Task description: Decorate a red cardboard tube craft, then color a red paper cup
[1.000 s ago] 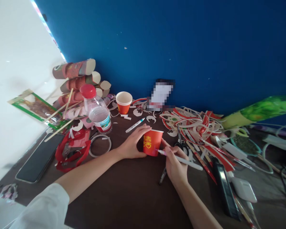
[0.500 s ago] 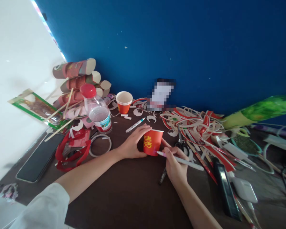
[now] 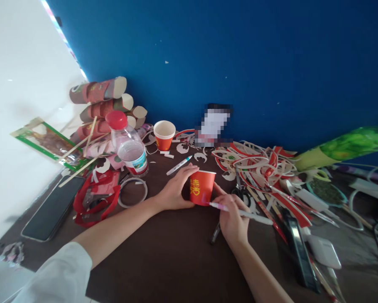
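Note:
An orange-red paper cup point(image 3: 203, 189) with yellow lettering stands upright on the dark table point(image 3: 163, 256). My left hand point(image 3: 178, 189) is wrapped round its left side, thumb low and fingers near the rim. In my right hand point(image 3: 235, 216) is a marker pen point(image 3: 252, 216) with a white barrel and a pinkish-purple front. Its tip meets the lower right side of the cup, beside a faint purple mark. Beyond the left hand lies a second white marker point(image 3: 179, 165) with a blue-green end. A dark pen point(image 3: 214, 234) rests partly under the right hand.
Stacked paper cups point(image 3: 164, 135) and a red-capped bottle point(image 3: 130, 147) stand behind on the left. A tape roll point(image 3: 121, 198) and a phone point(image 3: 51, 210) lie at left. Scissors point(image 3: 242, 194), a heap of red-white paper strips point(image 3: 255, 162) and a white case point(image 3: 324, 251) are at right.
The marker and my right fingers have shifted slightly right and down along the cup's lower side. The left hand and the cup stay almost still.

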A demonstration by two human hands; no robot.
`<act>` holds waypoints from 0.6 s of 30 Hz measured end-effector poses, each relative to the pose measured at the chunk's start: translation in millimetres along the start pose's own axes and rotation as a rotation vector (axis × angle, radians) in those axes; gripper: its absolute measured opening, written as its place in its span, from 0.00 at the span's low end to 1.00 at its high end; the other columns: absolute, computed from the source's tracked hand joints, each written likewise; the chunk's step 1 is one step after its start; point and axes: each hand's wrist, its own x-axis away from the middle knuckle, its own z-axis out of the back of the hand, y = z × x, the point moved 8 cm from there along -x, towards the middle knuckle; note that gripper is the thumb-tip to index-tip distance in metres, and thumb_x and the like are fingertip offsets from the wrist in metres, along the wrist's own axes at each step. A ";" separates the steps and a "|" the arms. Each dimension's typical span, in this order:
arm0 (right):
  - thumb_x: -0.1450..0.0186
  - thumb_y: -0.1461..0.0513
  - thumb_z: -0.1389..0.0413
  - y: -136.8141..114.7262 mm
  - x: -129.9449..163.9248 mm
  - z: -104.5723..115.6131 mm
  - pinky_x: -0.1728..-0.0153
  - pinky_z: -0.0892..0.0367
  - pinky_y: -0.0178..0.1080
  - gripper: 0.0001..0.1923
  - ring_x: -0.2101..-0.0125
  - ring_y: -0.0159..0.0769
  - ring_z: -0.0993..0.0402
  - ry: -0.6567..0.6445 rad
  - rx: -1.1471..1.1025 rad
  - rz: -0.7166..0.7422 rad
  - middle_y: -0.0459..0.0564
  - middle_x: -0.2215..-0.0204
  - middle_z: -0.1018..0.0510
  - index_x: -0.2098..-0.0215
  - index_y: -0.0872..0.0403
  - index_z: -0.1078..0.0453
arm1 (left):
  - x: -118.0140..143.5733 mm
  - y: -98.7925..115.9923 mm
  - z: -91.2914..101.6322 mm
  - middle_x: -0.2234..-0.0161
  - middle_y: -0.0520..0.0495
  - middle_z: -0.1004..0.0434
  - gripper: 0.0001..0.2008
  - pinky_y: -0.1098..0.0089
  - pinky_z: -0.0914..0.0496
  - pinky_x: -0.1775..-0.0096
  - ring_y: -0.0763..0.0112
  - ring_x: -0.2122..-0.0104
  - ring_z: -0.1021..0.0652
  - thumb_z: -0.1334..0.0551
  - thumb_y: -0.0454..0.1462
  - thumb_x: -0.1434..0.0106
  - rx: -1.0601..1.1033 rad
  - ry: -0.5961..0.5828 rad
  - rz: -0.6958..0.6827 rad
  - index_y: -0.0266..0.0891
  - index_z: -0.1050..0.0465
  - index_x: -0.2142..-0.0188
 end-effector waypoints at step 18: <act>0.42 0.64 0.38 -27.9 25.2 -14.8 0.60 0.23 0.43 0.04 0.56 0.45 0.20 0.012 0.381 0.363 0.56 0.57 0.18 0.67 0.52 0.28 | 2.7 -12.0 6.9 0.50 0.38 0.38 0.53 0.44 0.32 0.49 0.46 0.48 0.30 0.22 0.45 0.62 -0.225 0.215 0.165 0.40 0.51 0.43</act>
